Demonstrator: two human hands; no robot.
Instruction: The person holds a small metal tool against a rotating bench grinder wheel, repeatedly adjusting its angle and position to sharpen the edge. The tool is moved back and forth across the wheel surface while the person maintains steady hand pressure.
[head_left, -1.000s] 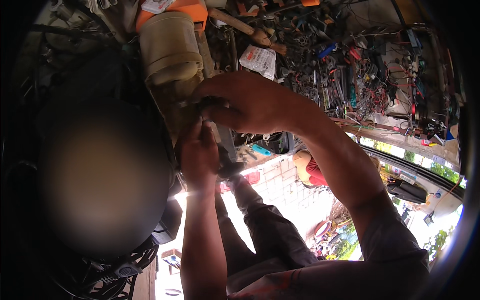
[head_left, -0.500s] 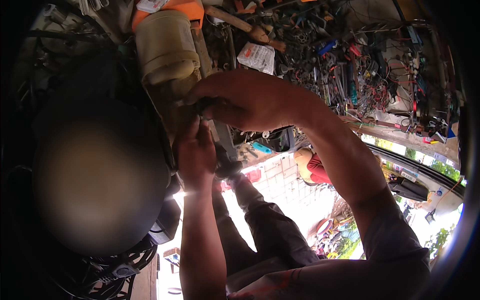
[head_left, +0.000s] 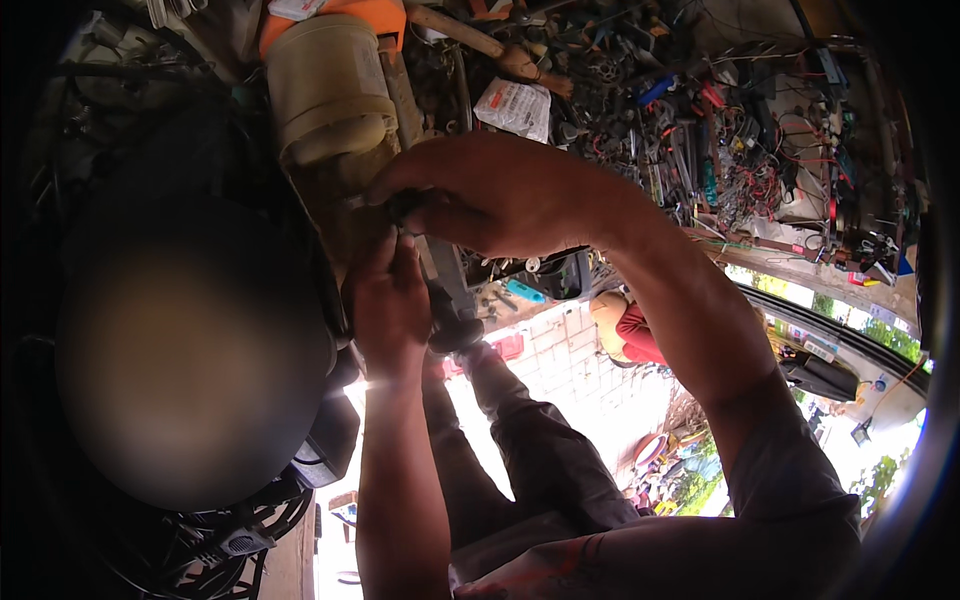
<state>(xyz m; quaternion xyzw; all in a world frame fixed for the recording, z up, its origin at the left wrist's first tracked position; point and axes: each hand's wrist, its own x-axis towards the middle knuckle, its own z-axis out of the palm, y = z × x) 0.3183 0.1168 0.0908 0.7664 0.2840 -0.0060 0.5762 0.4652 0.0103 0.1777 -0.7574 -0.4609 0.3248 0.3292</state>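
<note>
Sunlit paving (head_left: 560,360) stretches below and to the right of the hands, while a table (head_left: 815,272) heaped with tools and wires (head_left: 720,160) spreads from beyond the right hand off to its right. That right hand (head_left: 480,195) reaches across in front of the chest, thumb and fingers closed on a small dark piece (head_left: 405,203). The piece sits at the right hand's fingertips, directly above the raised thumb and forefinger of the left hand (head_left: 390,310). Those two fingers are brought close together at the underside of the piece; shadow hides whether they pinch it or merely touch it.

Just past the hands, a beige bucket (head_left: 330,80) lies tipped, its opening facing them, with an orange object (head_left: 375,18) behind it. Above the right wrist rests a crumpled white packet (head_left: 515,107), and a wooden handle (head_left: 470,35) slants farther beyond. Near the right hand's lower side lies a turquoise object (head_left: 525,290). To the left of both hands looms a large dark rounded shape (head_left: 195,360), too blurred to make out. Another person's red sleeve (head_left: 640,335) shows below the right forearm.
</note>
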